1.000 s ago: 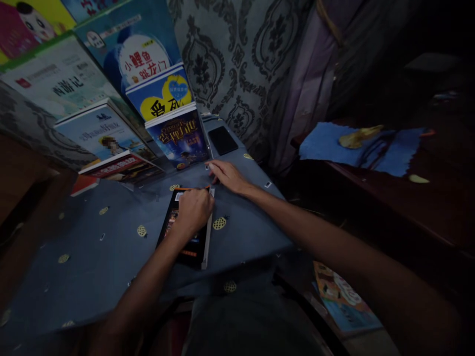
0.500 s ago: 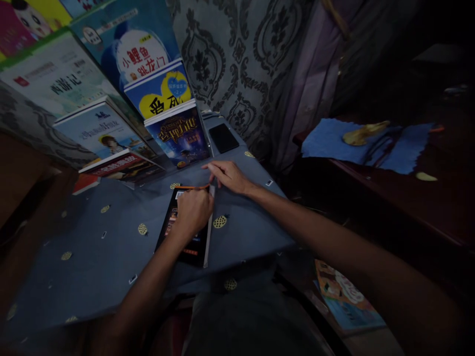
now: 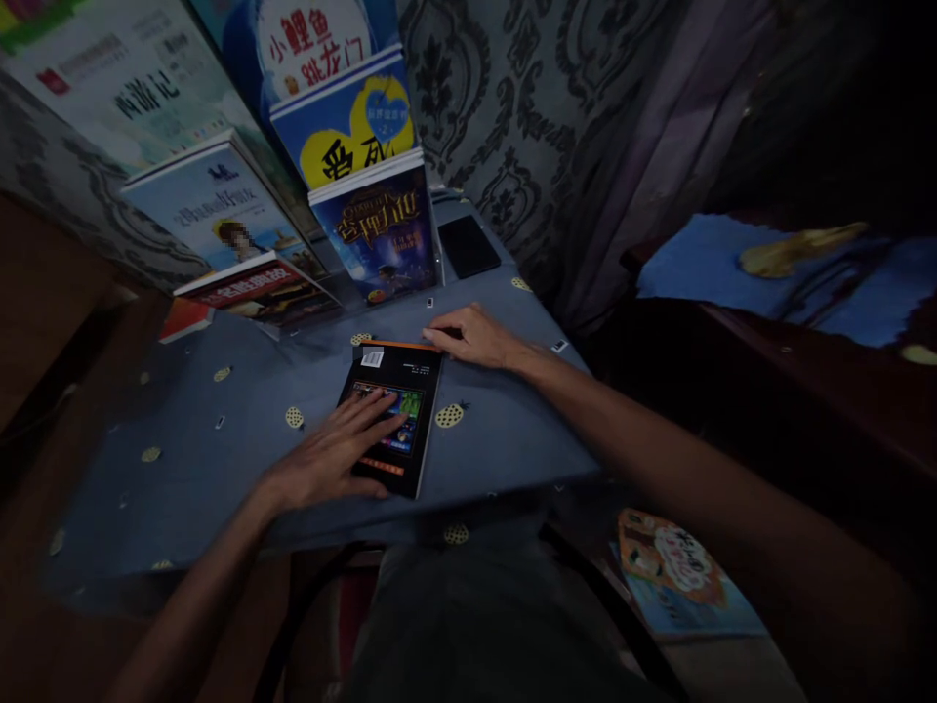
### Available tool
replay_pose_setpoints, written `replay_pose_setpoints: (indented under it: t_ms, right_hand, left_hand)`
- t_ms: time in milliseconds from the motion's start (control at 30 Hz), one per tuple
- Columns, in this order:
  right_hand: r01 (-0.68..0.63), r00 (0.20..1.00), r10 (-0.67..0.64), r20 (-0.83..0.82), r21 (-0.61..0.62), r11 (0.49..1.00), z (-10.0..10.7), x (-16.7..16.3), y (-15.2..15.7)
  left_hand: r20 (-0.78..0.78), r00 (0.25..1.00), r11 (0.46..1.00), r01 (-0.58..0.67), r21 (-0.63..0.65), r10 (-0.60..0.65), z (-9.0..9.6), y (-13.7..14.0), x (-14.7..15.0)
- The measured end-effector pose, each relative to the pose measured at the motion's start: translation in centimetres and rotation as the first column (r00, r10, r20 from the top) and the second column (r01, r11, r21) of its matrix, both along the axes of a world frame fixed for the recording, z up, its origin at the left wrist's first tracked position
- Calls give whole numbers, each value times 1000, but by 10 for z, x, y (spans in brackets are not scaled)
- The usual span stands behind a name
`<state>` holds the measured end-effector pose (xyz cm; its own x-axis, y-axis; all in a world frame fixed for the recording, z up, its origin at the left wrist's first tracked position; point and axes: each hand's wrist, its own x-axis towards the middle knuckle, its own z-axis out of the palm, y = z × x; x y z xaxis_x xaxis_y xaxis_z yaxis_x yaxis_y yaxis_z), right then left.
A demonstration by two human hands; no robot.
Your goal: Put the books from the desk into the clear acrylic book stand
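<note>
A black book (image 3: pixel 410 478) with an orange strip along its top edge lies closed on the cloth, a white barcode label and colourful pictures on the upward side. Across its lower left part my left hand (image 3: pixel 344 439) rests flat, palm down, fingers spread. My right hand (image 3: pixel 475 337) is at the book's top right corner, with its fingers curled together and their tips on that corner. Part of the pictures is hidden under the left fingers.
A rack of upright books, including a dark blue book (image 3: pixel 385 234), stands at the back left. A black phone (image 3: pixel 468 246) lies beside it. Blue cloth (image 3: pixel 688 259) covers part of a dark red surface at right. Picture books (image 3: pixel 677 576) lie low at the right.
My left hand has gone from a closed fist on the book's upper part to lying flat lower down. My right fingers have curled in at the corner. The view has shifted.
</note>
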<state>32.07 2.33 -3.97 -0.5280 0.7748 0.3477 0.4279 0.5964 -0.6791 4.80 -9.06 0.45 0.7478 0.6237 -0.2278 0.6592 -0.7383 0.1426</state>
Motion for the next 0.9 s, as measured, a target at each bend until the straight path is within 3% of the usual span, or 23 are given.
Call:
replay_pose_setpoints:
  t_ms: [133,333,533,667,900]
  right_hand:
    - [42,998,-45,52,56,998,-3,0,1]
    - [127,984,-145,107,160,979,-10,3,9]
    - [85,990,-102,94,165,983,-11,-3,2]
    - [30,998,-40,58,154,988,-11,1,-27]
    - [-115,992,121,-40,142,983,-16,22,-104]
  left_hand:
    - [-15,1000,998,8,65,-7,-5,-14,-5]
    - [0,999,983,-44,180,44,-22,-10,19]
    - [-15,990,947,-133,291,143,-31,4,48]
    - [-30,988,939,-135,317,152,-31,2,56]
    - [15,991,920,-129,370,133,-44,-8,54]
